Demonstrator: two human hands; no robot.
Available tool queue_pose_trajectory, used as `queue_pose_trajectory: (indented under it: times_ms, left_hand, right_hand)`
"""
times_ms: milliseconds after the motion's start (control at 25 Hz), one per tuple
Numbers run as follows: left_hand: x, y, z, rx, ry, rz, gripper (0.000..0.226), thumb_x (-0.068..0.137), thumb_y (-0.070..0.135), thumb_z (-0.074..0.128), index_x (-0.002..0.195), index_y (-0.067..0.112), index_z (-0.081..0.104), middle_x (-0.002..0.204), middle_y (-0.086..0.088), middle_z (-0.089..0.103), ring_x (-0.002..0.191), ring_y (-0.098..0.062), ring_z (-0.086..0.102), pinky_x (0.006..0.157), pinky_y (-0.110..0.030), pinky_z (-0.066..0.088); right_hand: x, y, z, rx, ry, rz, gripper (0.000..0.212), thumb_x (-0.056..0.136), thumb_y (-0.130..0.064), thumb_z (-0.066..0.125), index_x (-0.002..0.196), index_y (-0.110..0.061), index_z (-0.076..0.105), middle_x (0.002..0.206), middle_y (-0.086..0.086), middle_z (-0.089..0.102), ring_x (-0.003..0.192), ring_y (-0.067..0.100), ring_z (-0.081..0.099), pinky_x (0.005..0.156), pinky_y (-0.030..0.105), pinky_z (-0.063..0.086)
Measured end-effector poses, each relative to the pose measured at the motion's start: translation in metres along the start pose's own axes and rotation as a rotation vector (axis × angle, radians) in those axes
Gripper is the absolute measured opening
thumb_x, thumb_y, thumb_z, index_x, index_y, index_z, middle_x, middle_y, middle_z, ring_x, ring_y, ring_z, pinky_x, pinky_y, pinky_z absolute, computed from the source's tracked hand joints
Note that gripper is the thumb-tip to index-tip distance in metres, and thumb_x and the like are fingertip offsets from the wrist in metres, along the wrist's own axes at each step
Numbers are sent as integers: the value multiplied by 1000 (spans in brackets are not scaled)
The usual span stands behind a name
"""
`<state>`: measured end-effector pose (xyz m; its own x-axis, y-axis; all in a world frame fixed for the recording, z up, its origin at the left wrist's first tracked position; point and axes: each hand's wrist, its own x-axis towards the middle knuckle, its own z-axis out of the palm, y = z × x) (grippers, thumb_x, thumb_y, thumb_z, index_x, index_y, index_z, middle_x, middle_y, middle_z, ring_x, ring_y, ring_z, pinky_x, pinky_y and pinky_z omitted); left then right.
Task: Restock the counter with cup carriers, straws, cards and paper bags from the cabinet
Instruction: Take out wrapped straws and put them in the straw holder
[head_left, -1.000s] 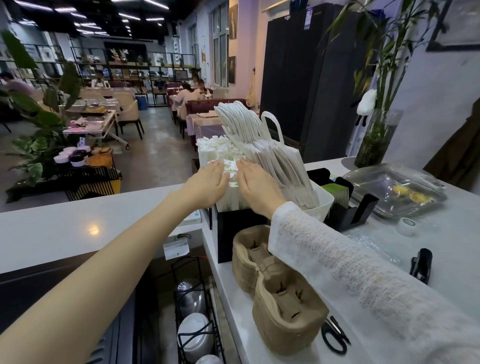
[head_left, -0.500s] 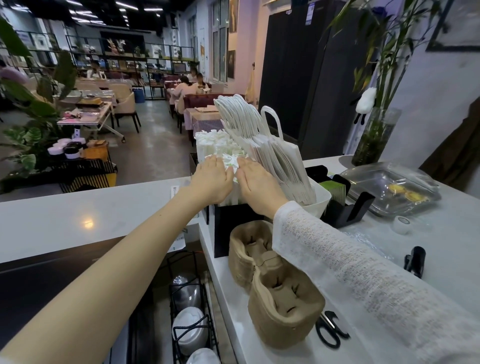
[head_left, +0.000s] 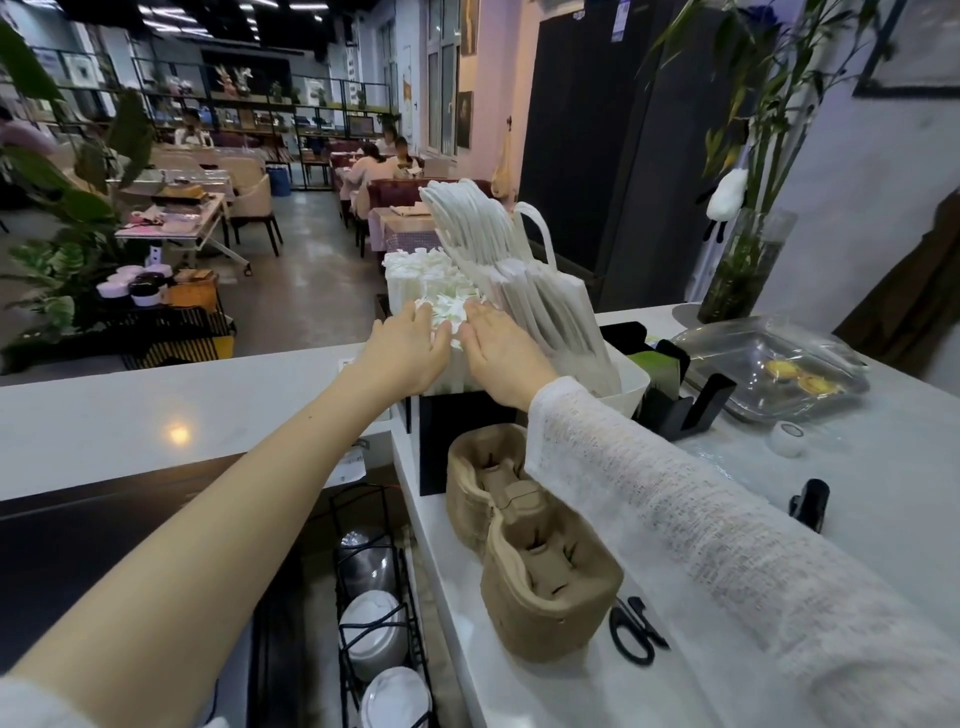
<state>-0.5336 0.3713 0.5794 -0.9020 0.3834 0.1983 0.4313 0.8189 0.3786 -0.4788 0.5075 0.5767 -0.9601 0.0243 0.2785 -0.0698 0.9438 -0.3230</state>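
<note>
Paper-wrapped white straws (head_left: 423, 280) stand upright in a black box (head_left: 457, 441) on the white counter (head_left: 857, 499). My left hand (head_left: 402, 351) and my right hand (head_left: 501, 351) lie side by side on the near straw tops, fingers straight, pressing on them. Right of the straws, white paper bags (head_left: 540, 301) with handles stand in a white bin (head_left: 631, 387). Two stacks of brown pulp cup carriers (head_left: 524, 540) lie on the counter in front of the box. A black holder (head_left: 675, 395) with green cards (head_left: 657, 364) stands beside the bin.
Black scissors (head_left: 636, 631) lie near the carriers. A clear-lidded tray (head_left: 769, 369) with pastries, a small white round object (head_left: 787, 439) and a black clip (head_left: 810, 501) sit to the right. A vase with a plant (head_left: 743, 260) stands behind. Lids sit in a wire rack (head_left: 374, 613) below.
Both hands have stayed on the straw tops, shifting only slightly; the left hand's fingers now lie flatter. The view has moved a little.
</note>
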Motion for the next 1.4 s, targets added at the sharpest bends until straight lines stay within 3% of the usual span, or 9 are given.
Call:
queue_pose_trajectory:
  times_ms: [160, 280, 400, 480, 560, 800, 1080, 1200, 1400]
  left_hand:
    - [-11, 4, -5, -112, -35, 29, 63, 103, 43, 22, 154, 7, 14, 162, -14, 12, 147, -32, 18, 119, -49, 17]
    - [-27, 4, -8, -199, -13, 31, 64, 102, 45, 26, 152, 6, 19, 159, -15, 19, 145, -31, 23, 117, -50, 21]
    - [-55, 0, -9, -247, -9, 60, 65, 102, 47, 29, 151, 5, 21, 157, -15, 25, 144, -29, 25, 117, -47, 24]
    - [-74, -8, -13, -251, -35, 80, 67, 102, 48, 29, 154, 8, 16, 160, -12, 20, 148, -26, 17, 121, -44, 18]
    - [-88, -17, -21, -265, -44, 92, 68, 101, 46, 34, 155, 10, 11, 162, -9, 17, 150, -23, 15, 122, -37, 15]
    - [-131, -56, -46, -164, -24, 72, 62, 96, 41, 50, 147, 10, 33, 149, -10, 44, 133, -26, 46, 103, -34, 38]
    - [-191, -94, -56, -366, 10, 63, 49, 90, 31, 63, 134, 13, 53, 130, -6, 60, 110, -20, 59, 95, -32, 49]
    - [-217, -104, -56, -390, -10, 66, 46, 89, 30, 63, 132, 13, 55, 126, -5, 62, 107, -20, 61, 94, -35, 51]
    - [-260, -113, -35, -441, -51, 63, 41, 88, 29, 65, 125, 13, 59, 120, -2, 66, 99, -15, 62, 86, -26, 48]
  right_hand:
    - [1, 1, -6, -74, -70, 32, 41, 104, -9, 24, 140, 0, 40, 162, 21, 16, 151, 33, 12, 122, 48, 7]
    - [4, -4, -15, -116, -146, 34, 46, 106, -21, 18, 147, -9, 35, 165, 7, 11, 153, 21, 4, 121, 50, 0]
    - [2, -17, -28, -120, -279, 80, 54, 107, -32, 15, 157, -11, 15, 166, 3, 4, 153, 17, -1, 122, 49, -3]
    - [-2, -25, -34, -85, -283, 110, 55, 107, -33, 17, 155, -6, 16, 165, 9, 11, 153, 22, 5, 121, 50, 0]
    - [-7, -26, -35, -46, -232, 111, 52, 107, -32, 20, 149, -3, 30, 159, 15, 26, 148, 29, 19, 119, 53, 7]
    - [-37, -44, -28, 0, -81, 102, 61, 102, -42, 38, 155, -14, 24, 161, 6, 27, 149, 28, 23, 122, 53, 8]
    - [-91, -92, -12, 88, -24, 39, 48, 97, -21, 52, 143, -11, 43, 148, 9, 45, 139, 27, 37, 117, 44, 28]
    - [-122, -111, 0, 78, -11, 31, 44, 96, -22, 54, 139, -12, 49, 141, 8, 52, 134, 29, 44, 113, 42, 33]
    - [-176, -131, 15, -17, -35, 32, 41, 95, -26, 55, 135, -15, 52, 134, 4, 57, 124, 26, 51, 109, 38, 32]
